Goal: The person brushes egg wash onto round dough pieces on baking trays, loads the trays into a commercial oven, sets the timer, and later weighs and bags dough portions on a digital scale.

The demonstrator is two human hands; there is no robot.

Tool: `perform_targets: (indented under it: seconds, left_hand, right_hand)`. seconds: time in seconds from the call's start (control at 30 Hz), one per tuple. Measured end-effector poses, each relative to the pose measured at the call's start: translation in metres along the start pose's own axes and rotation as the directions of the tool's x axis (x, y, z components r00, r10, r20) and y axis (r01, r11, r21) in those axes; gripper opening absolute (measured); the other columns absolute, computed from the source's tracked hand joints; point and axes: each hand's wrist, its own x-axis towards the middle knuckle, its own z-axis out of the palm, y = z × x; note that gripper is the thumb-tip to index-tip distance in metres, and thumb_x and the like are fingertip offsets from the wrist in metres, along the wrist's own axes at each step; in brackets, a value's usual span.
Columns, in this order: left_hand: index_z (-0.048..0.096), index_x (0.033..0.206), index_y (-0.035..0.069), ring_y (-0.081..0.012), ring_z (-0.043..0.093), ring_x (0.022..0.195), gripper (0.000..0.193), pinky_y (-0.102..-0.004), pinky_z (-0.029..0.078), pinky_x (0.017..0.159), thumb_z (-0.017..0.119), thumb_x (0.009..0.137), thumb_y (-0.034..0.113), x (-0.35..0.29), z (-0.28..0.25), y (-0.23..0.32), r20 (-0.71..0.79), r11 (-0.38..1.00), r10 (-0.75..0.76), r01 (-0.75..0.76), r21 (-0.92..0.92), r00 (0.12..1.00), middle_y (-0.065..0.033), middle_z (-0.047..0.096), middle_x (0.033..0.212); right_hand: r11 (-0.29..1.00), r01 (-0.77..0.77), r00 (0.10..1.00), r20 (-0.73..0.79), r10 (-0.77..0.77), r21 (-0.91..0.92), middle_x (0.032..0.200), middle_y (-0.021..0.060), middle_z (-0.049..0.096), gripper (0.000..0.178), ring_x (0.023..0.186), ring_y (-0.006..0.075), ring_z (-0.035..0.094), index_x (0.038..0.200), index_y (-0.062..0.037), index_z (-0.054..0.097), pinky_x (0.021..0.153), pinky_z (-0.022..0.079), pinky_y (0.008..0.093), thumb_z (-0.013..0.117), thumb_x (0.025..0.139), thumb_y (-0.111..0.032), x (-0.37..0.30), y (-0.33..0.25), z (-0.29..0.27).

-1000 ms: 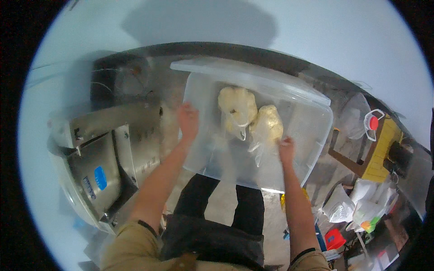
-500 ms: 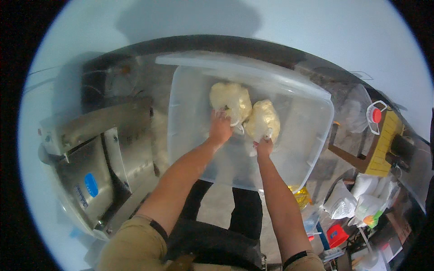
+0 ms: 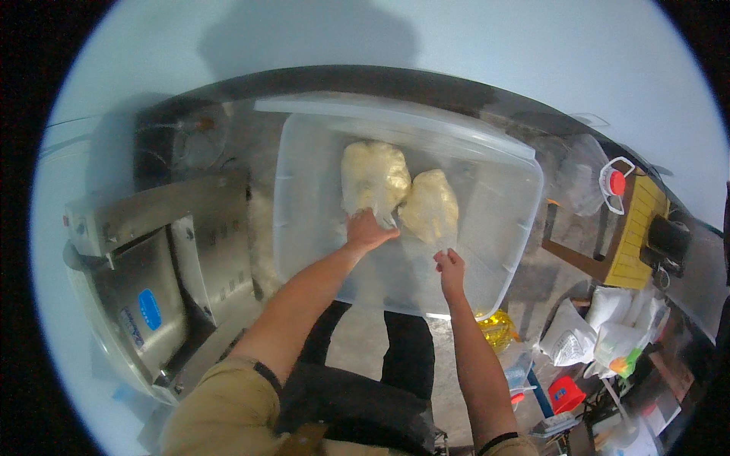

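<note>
Two clear plastic bags with pale yellow, lumpy contents lie side by side in a translucent plastic bin (image 3: 494,228). My left hand (image 3: 367,231) is at the near end of the left plastic bag (image 3: 375,173), fingers curled on the loose plastic and thumb stretched to the right. The thumb lies beside a whitish tail of that bag. At the gathered near end of the right plastic bag (image 3: 430,205), my right hand (image 3: 451,267) pinches the loose plastic. The undersides of both bags are hidden.
A stainless steel machine (image 3: 167,281) stands at the left. On the right are a large clear jug (image 3: 585,182) with a red cap, a yellow slatted stool (image 3: 637,228), white sacks (image 3: 570,334) and a red container (image 3: 566,395). A bottle of golden liquid (image 3: 498,330) is by the bin's near edge.
My left hand has drawn slightly nearer along its bag, and its thumb now sticks out. My right hand has pulled back toward me, stretching the neck of the right bag.
</note>
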Motion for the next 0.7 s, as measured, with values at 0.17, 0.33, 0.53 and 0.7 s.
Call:
perform_targets:
  seconds: [0.17, 0.33, 0.53, 0.7]
  left_hand:
    - [0.062, 0.129, -0.004, -0.0369, 0.052, 0.132, 0.097, -0.0531, 0.029, 0.119, 0.081, 0.066, 0.068, 0.008, 0.001, 0.026, 0.006, 0.987, -0.150, 0.150, -0.060, 0.989, -0.0221, 0.062, 0.133]
    - [0.067, 0.124, -0.001, -0.0359, 0.050, 0.133, 0.091, -0.0515, 0.031, 0.117, 0.081, 0.066, 0.068, -0.007, 0.012, 0.045, -0.074, 0.997, 0.035, -0.029, 0.074, 0.997, -0.0200, 0.060, 0.134]
    - [0.072, 0.115, 0.003, -0.0342, 0.061, 0.121, 0.066, -0.0500, 0.040, 0.110, 0.073, 0.080, 0.059, 0.022, 0.049, 0.036, -0.078, 0.917, -0.386, 0.391, 0.081, 0.919, -0.0185, 0.067, 0.127]
    - [0.074, 0.105, 0.003, -0.0325, 0.071, 0.091, 0.042, -0.0485, 0.051, 0.091, 0.063, 0.094, 0.042, 0.037, 0.054, -0.040, -0.130, 0.997, -0.016, 0.006, -0.072, 0.991, -0.0163, 0.075, 0.098]
  right_hand:
    - [0.858, 0.191, 0.980, 0.049, -0.191, -0.476, 0.074, 0.0108, 0.062, 0.034, 0.071, 0.0242, 0.061, 0.081, -0.0002, 0.064, 0.071, 0.048, 0.0356, 0.072, 0.093, -0.031, -0.033, -0.011, 0.006]
    - [0.696, 0.338, 0.928, 0.101, -0.359, -0.634, 0.090, 0.0161, 0.067, 0.030, 0.091, 0.0372, 0.061, 0.087, -0.0007, 0.066, 0.084, 0.050, 0.0444, 0.077, 0.090, -0.029, -0.059, -0.013, 0.009]
    - [0.709, 0.362, 0.906, 0.052, -0.419, -0.605, 0.090, 0.0159, 0.066, 0.029, 0.096, 0.0400, 0.058, 0.089, -0.0008, 0.066, 0.085, 0.048, 0.0477, 0.078, 0.089, -0.027, -0.060, -0.003, 0.017]
    - [0.801, 0.113, 0.982, -0.057, -0.180, -0.588, 0.092, 0.0194, 0.069, 0.036, 0.096, 0.0405, 0.062, 0.092, 0.0016, 0.068, 0.086, 0.049, 0.0482, 0.076, 0.090, -0.034, -0.064, 0.015, -0.004]
